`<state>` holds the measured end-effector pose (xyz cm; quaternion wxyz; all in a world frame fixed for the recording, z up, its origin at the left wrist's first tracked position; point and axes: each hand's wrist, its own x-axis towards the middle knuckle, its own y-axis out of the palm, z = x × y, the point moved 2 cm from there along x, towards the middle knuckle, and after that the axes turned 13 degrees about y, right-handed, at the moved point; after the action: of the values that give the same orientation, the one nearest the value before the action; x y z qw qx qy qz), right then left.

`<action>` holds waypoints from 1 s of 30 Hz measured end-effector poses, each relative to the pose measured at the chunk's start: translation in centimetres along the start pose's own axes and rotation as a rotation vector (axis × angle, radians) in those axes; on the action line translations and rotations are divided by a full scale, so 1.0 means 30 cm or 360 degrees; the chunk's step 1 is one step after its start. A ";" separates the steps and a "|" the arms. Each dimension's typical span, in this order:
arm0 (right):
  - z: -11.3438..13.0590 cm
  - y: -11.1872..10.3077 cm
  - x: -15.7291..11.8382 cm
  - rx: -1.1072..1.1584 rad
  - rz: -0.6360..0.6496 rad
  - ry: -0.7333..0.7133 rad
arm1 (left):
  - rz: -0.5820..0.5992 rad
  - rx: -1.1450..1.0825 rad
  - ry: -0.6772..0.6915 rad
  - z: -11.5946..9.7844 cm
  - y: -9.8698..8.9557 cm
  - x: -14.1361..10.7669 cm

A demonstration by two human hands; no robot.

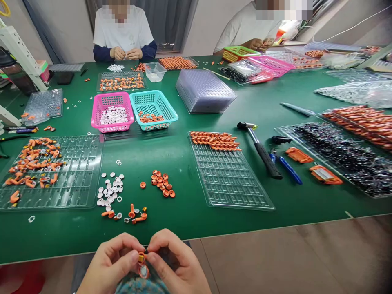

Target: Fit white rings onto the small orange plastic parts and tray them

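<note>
At the near table edge, my left hand [113,263] and my right hand [177,261] pinch a small orange earbud shell [143,271] between thumbs and forefingers. A yellow-wrapped piece and a round silvery disc show on it; the fingertips partly hide the rest. Just beyond, on the green table, lie a few orange earbud stems [140,218] with wired parts. White round discs [110,190] are scattered to the left, and orange caps [163,183] are grouped to the right. A clear tray [231,175] holds rows of orange earbud pieces [214,140] at its far end.
At left lies a clear tray [82,171] with loose orange parts. Pink [94,116] and turquoise baskets [173,116] stand mid-table near stacked trays [205,92]. A hammer [263,157], a blue pen [290,170] and black wired parts [343,155] are at right. Two co-workers sit opposite.
</note>
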<state>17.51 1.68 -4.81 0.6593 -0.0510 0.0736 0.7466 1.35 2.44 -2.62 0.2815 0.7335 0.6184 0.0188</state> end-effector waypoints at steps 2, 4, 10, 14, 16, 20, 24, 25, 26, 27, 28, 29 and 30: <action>0.007 -0.003 -0.003 -0.0005 -0.0023 -0.0088 | -0.0006 -0.0033 -0.0003 -0.001 0.004 -0.002; 0.017 -0.005 -0.006 -0.0035 -0.0030 -0.0167 | -0.0016 -0.0048 -0.0010 0.000 0.007 -0.004; 0.037 -0.003 0.002 -0.0109 0.0025 -0.0185 | 0.0046 -0.0040 0.0022 0.005 0.006 -0.007; 0.036 0.003 0.004 -0.0071 0.0022 -0.0142 | 0.0115 -0.0090 0.0070 0.011 0.000 -0.007; 0.034 0.008 0.003 -0.0051 0.0030 -0.0126 | 0.0136 -0.0107 0.0088 0.013 -0.002 -0.005; 0.037 0.015 0.005 -0.0017 0.0039 -0.0130 | 0.0110 -0.0116 0.0092 0.016 -0.004 -0.003; 0.046 0.014 0.009 -0.0032 0.0039 -0.0228 | 0.0053 -0.0101 0.0049 0.017 -0.004 -0.002; 0.048 0.013 0.009 -0.0029 0.0037 -0.0238 | 0.0045 -0.0096 0.0043 0.015 -0.003 -0.002; 0.050 0.013 0.009 -0.0024 0.0036 -0.0239 | 0.0025 -0.0092 0.0038 0.012 -0.001 -0.003; 0.052 0.012 0.008 -0.0016 0.0041 -0.0239 | -0.0010 -0.0089 0.0027 0.008 0.003 -0.004; 0.054 0.012 0.008 -0.0006 0.0049 -0.0241 | -0.0057 -0.0087 0.0009 0.002 0.008 -0.006; 0.056 0.011 0.007 0.0003 0.0059 -0.0247 | -0.0106 -0.0086 -0.0016 -0.004 0.014 -0.008; 0.057 0.011 0.006 0.0012 0.0067 -0.0253 | -0.0157 -0.0084 -0.0045 -0.011 0.022 -0.010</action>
<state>17.19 2.12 -3.13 0.6473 0.0124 0.0249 0.7617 1.74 2.24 -1.96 0.3100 0.6946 0.6491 0.0108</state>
